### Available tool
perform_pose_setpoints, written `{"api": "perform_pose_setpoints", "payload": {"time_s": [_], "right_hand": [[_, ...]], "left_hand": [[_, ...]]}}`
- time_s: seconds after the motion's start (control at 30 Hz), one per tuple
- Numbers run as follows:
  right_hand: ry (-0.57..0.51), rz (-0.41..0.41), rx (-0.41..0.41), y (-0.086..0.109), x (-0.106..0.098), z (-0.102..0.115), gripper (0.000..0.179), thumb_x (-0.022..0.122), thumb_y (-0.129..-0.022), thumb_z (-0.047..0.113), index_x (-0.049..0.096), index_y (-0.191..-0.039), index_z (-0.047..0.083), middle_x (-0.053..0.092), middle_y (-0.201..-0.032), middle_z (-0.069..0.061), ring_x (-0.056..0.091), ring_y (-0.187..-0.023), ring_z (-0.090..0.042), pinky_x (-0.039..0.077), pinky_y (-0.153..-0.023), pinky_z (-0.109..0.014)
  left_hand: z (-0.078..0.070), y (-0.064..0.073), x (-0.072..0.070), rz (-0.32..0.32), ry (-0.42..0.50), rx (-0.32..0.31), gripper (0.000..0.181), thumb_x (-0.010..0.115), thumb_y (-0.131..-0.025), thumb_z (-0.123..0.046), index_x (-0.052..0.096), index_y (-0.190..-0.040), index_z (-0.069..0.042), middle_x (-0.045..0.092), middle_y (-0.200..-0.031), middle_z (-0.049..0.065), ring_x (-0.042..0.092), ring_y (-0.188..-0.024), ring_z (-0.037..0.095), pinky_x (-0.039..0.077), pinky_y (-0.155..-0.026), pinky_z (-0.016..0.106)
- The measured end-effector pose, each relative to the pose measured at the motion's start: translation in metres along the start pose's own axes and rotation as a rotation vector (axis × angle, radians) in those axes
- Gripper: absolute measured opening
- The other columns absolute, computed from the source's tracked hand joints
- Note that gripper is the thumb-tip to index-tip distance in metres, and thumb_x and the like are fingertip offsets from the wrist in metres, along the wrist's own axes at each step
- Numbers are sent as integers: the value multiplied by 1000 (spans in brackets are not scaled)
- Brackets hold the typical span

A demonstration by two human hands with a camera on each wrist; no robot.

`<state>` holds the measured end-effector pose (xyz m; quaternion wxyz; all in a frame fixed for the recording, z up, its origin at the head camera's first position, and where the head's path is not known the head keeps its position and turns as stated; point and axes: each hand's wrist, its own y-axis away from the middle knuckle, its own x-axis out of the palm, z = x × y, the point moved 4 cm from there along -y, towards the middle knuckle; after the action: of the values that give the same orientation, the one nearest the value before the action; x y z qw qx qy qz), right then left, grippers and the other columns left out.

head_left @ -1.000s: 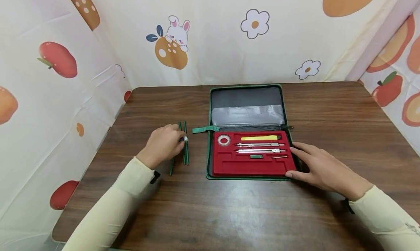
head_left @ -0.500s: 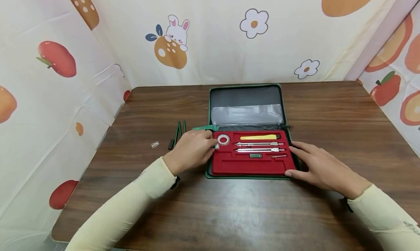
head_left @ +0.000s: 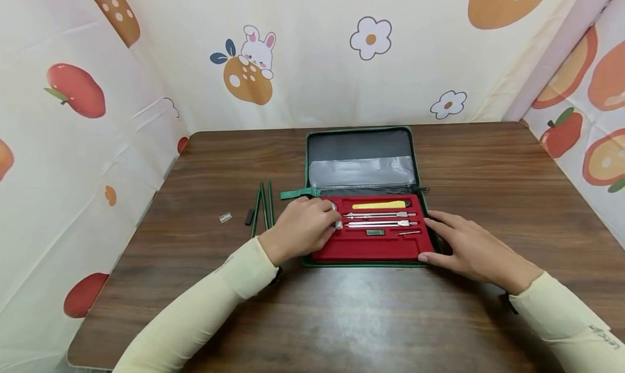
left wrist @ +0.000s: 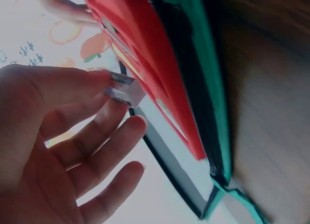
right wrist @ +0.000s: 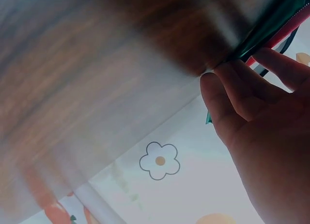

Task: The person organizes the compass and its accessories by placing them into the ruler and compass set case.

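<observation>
Left hand (head_left: 307, 225) has swung right since the earlier head frames, from over the green pencils (head_left: 264, 206) at left of centre to the left part of the red tray (head_left: 363, 249), carrying one small white block (left wrist: 133, 92) with a dark sleeve. Reads as one fewer loose piece out on the left; can't tell if it touches the tray.

Left to right, head view. Left of centre, on the table (head_left: 342, 319): one clear-and-silver piece (head_left: 225, 217), one small black block (head_left: 249, 217), three green pencils. Centre: one green strap (head_left: 299, 193) off the case (head_left: 361, 145); left hand, thumb and finger pinching the white block; one ring (head_left: 334, 205), partly covered. Right of centre, in the tray: one yellow cutter (head_left: 378, 205), two silver compasses (head_left: 373, 224), one small green box (head_left: 375, 232), one thin metal pin (head_left: 408, 233). Lower right: right hand (head_left: 464, 248) rests on the case's right edge, thumb apart from fingers, nothing clamped as far as shown.
</observation>
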<state>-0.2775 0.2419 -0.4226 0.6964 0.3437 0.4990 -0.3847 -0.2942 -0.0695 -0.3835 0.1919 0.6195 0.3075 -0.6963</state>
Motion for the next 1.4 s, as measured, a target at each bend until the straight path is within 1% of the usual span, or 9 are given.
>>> {"api": "perform_pose_setpoints", "payload": {"time_s": [0.1, 0.23, 0.4, 0.57, 0.8, 0.9, 1.07, 1.2, 1.4], "right_hand": [[-4, 4, 2, 0, 1, 0, 102, 54, -81, 81, 50, -147, 3, 44, -149, -21, 49, -127, -43, 45, -95, -66], [0, 6, 0, -1, 1, 0, 102, 54, -81, 81, 50, -147, 3, 44, -149, -21, 49, -127, -42, 45, -95, -66], [8, 4, -9, -1, 0, 0, 102, 54, -81, 81, 50, -147, 3, 44, -149, -22, 49, -126, -43, 45, -95, -66], [4, 5, -12, -1, 0, 1, 101, 55, -82, 79, 50, -147, 3, 44, -149, -22, 49, -126, -43, 45, -94, -66], [5, 10, -11, -2, 0, 1, 101, 54, -82, 80, 50, -147, 2, 44, -149, -23, 48, -126, -44, 44, -94, -67], [8, 11, -5, -2, 0, 0, 101, 55, -82, 80, 50, -147, 2, 43, -149, -23, 48, -127, -43, 45, -94, -66], [6, 7, -11, -4, 1, -1, 101, 56, -82, 79, 50, -147, 2, 44, -149, -21, 49, -126, -42, 46, -93, -66], [6, 5, -22, -6, 1, 0, 101, 55, -82, 79, 50, -147, 2, 44, -149, -22, 49, -125, -42, 46, -92, -67], [0, 5, -19, -3, 2, -1, 101, 55, -83, 79, 50, -146, 1, 44, -148, -23, 48, -126, -44, 44, -93, -68]], "left_hand": [[-4, -3, 4, 14, -31, 13, 23, 72, -90, -30, 78, -108, -18, 71, -100, 0, 66, -88, 14, 55, -75, 33], [-5, -4, 9, 63, -71, 0, 21, 71, -90, -29, 79, -105, -18, 71, -97, 1, 66, -83, 14, 56, -71, 34], [-3, -5, 11, 130, -83, -34, 25, 75, -88, -32, 79, -109, -19, 73, -103, 3, 68, -84, 15, 57, -72, 34], [-2, -3, 11, 150, -69, -39, 28, 74, -89, -35, 78, -111, -20, 72, -107, 3, 68, -88, 16, 56, -72, 34], [-1, 2, 12, 124, -47, -26, 30, 70, -91, -40, 78, -113, -20, 71, -108, 4, 66, -90, 16, 56, -73, 34], [3, 7, 13, 108, -21, -33, 31, 69, -92, -40, 77, -114, -20, 69, -110, 4, 64, -94, 17, 56, -77, 34], [17, 20, 13, 62, 13, -78, 30, 70, -92, -37, 76, -116, -19, 66, -108, 5, 60, -93, 17, 56, -81, 35], [31, 31, 12, 27, 21, -107, 29, 70, -92, -33, 76, -116, -17, 64, -100, 4, 59, -86, 15, 55, -76, 34], [49, 49, 12, -3, 33, -153, 25, 69, -94, -29, 77, -112, -15, 63, -96, 4, 57, -80, 16, 55, -67, 34]]}}
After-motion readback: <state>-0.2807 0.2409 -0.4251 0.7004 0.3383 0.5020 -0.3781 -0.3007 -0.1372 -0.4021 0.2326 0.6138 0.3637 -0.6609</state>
